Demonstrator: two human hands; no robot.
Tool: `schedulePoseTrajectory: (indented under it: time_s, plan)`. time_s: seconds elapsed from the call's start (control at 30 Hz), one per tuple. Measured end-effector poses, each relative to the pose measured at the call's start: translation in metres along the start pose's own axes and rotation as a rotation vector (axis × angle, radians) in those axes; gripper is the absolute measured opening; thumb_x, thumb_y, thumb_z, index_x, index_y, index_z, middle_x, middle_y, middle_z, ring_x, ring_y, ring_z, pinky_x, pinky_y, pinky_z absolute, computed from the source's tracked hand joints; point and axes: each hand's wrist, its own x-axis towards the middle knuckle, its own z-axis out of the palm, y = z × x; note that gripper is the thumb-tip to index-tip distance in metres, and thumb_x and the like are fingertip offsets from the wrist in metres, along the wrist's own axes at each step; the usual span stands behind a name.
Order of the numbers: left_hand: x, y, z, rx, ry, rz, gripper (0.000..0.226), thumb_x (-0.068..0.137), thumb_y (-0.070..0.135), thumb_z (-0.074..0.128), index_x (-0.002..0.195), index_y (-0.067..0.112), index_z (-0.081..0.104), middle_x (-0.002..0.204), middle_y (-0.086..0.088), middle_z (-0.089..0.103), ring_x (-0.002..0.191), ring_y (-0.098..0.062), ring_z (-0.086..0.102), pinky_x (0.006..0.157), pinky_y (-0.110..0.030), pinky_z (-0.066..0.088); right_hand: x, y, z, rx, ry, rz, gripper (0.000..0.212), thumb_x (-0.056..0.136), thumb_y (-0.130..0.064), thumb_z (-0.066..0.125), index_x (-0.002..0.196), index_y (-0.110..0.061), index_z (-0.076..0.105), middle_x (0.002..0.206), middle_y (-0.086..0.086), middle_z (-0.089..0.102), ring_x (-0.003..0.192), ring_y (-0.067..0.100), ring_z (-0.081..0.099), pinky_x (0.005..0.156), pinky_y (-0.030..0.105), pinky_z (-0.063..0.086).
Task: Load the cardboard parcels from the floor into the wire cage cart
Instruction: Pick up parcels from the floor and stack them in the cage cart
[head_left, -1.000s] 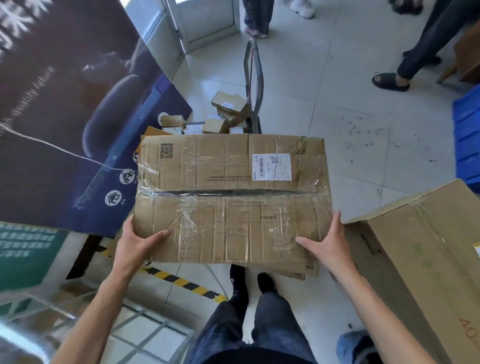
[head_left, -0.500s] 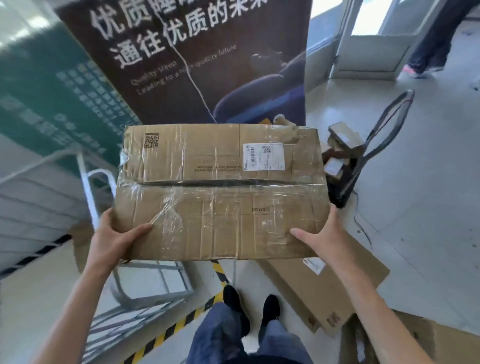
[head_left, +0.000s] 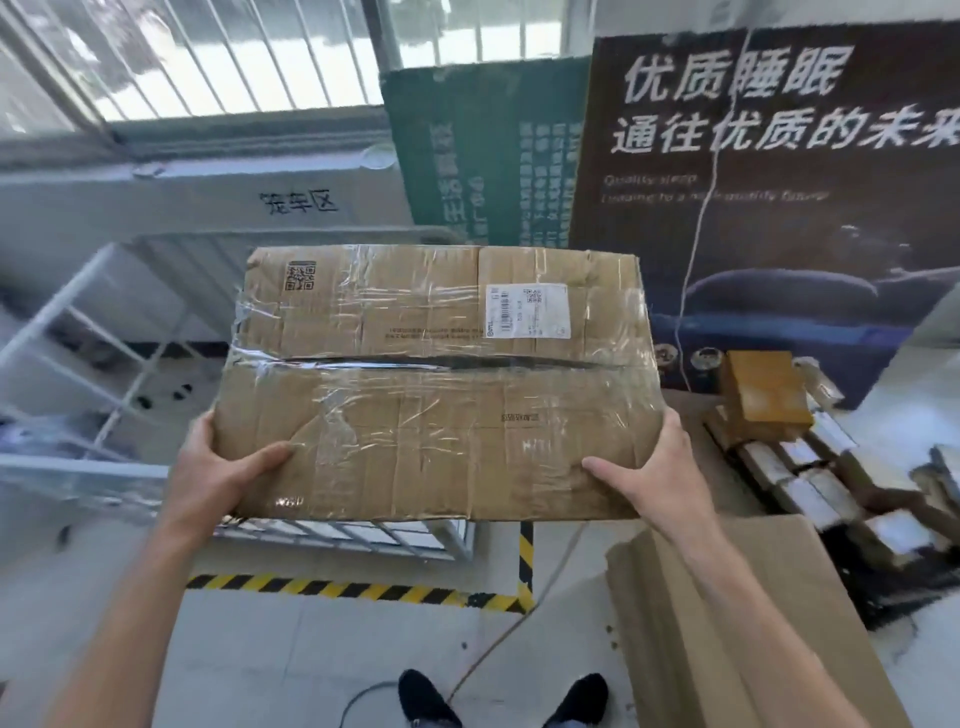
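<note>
Facing the wire cage cart (head_left: 104, 364), at left. Clasping the near-left corner with the left grip (head_left: 218, 478), thumb on top; holding the taped cardboard parcel (head_left: 436, 395) level in mid-air; clasping the near-right corner with the right grip (head_left: 654, 467), fingers presumably underneath. Seeming stiff, lightish, tape-slick: supporting from below.

Barred window (head_left: 208, 57) above pale floor (head_left: 311, 654) with hazard tape (head_left: 337, 590).

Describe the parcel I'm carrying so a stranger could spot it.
Left of the dark poster, by the cart, the left hand and right hand grip a wide flat parcel. Unlike the small boxes on the floor, it is heavily taped with a white label.
</note>
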Motion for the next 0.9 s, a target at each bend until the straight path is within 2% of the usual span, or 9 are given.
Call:
schedulePoseTrajectory:
  time_s: [0.13, 0.23, 0.33, 0.43, 0.6, 0.67, 0.77, 0.9]
  plan:
    - [0.013, -0.060, -0.077, -0.015, 0.049, -0.060, 0.115, 0.037, 0.074, 0.088, 0.134, 0.028, 0.046, 0.122, -0.001, 0.064, 0.107, -0.021, 0.063, 0.092, -0.046, 0.054, -0.021, -0.052, 0.067, -0.010, -0.063, -0.072, 0.122, 0.056, -0.069, 0.084, 0.150, -0.026, 0.019, 0.146, 0.002, 0.042, 0.128, 0.026, 0.050, 0.100, 0.053, 0.047]
    - [0.023, -0.100, -0.120, -0.017, 0.068, -0.091, 0.096, 0.040, 0.072, 0.090, 0.121, 0.044, 0.046, 0.115, 0.012, 0.064, 0.104, -0.015, 0.064, 0.089, -0.045, 0.056, -0.036, -0.078, 0.113, 0.004, -0.102, -0.091, 0.120, 0.057, -0.066, 0.085, 0.150, -0.026, 0.020, 0.147, 0.002, 0.042, 0.128, 0.025, 0.049, 0.100, 0.052, 0.047]
    - [0.036, -0.139, -0.155, -0.007, 0.085, -0.126, 0.094, 0.040, 0.071, 0.091, 0.119, 0.042, 0.049, 0.114, 0.011, 0.067, 0.102, -0.013, 0.067, 0.087, -0.047, 0.057, -0.051, -0.100, 0.155, 0.010, -0.125, -0.103, 0.120, 0.058, -0.063, 0.087, 0.151, -0.024, 0.021, 0.147, 0.002, 0.042, 0.128, 0.024, 0.049, 0.098, 0.047, 0.047]
    - [0.043, -0.169, -0.180, -0.009, 0.075, -0.164, 0.096, 0.039, 0.070, 0.092, 0.121, 0.041, 0.051, 0.113, 0.010, 0.069, 0.100, -0.013, 0.068, 0.086, -0.047, 0.058, -0.064, -0.114, 0.186, -0.015, -0.142, -0.098, 0.119, 0.058, -0.064, 0.086, 0.150, -0.023, 0.023, 0.146, 0.001, 0.043, 0.126, 0.023, 0.050, 0.096, 0.047, 0.049]
    - [0.053, -0.196, -0.203, -0.042, 0.071, -0.190, 0.080, 0.034, 0.072, 0.091, 0.102, 0.054, 0.053, 0.107, 0.014, 0.070, 0.096, -0.010, 0.069, 0.083, -0.043, 0.058, -0.067, -0.136, 0.217, -0.068, -0.172, -0.094, 0.116, 0.056, -0.066, 0.085, 0.147, -0.022, 0.028, 0.142, 0.002, 0.046, 0.123, 0.023, 0.053, 0.095, 0.046, 0.050]
    - [0.062, -0.199, -0.212, -0.060, 0.060, -0.209, 0.083, 0.033, 0.072, 0.091, 0.104, 0.050, 0.053, 0.110, 0.014, 0.069, 0.098, -0.010, 0.068, 0.087, -0.044, 0.057, -0.061, -0.150, 0.227, -0.066, -0.183, -0.108, 0.113, 0.056, -0.065, 0.086, 0.144, -0.022, 0.030, 0.140, 0.002, 0.047, 0.121, 0.023, 0.054, 0.095, 0.045, 0.050]
    - [0.082, -0.198, -0.226, -0.073, 0.057, -0.227, 0.104, 0.030, 0.072, 0.091, 0.120, 0.038, 0.050, 0.116, 0.009, 0.067, 0.103, -0.014, 0.067, 0.093, -0.047, 0.055, -0.049, -0.172, 0.243, -0.056, -0.190, -0.130, 0.113, 0.053, -0.068, 0.085, 0.142, -0.023, 0.033, 0.138, 0.002, 0.049, 0.118, 0.021, 0.055, 0.093, 0.042, 0.050]
    - [0.122, -0.190, -0.238, -0.055, 0.065, -0.221, 0.110, 0.029, 0.074, 0.088, 0.122, 0.030, 0.051, 0.116, 0.007, 0.067, 0.102, -0.015, 0.067, 0.089, -0.044, 0.056, -0.020, -0.201, 0.263, -0.059, -0.195, -0.127, 0.117, 0.051, -0.070, 0.083, 0.144, -0.022, 0.032, 0.141, 0.003, 0.047, 0.123, 0.023, 0.053, 0.097, 0.043, 0.049]
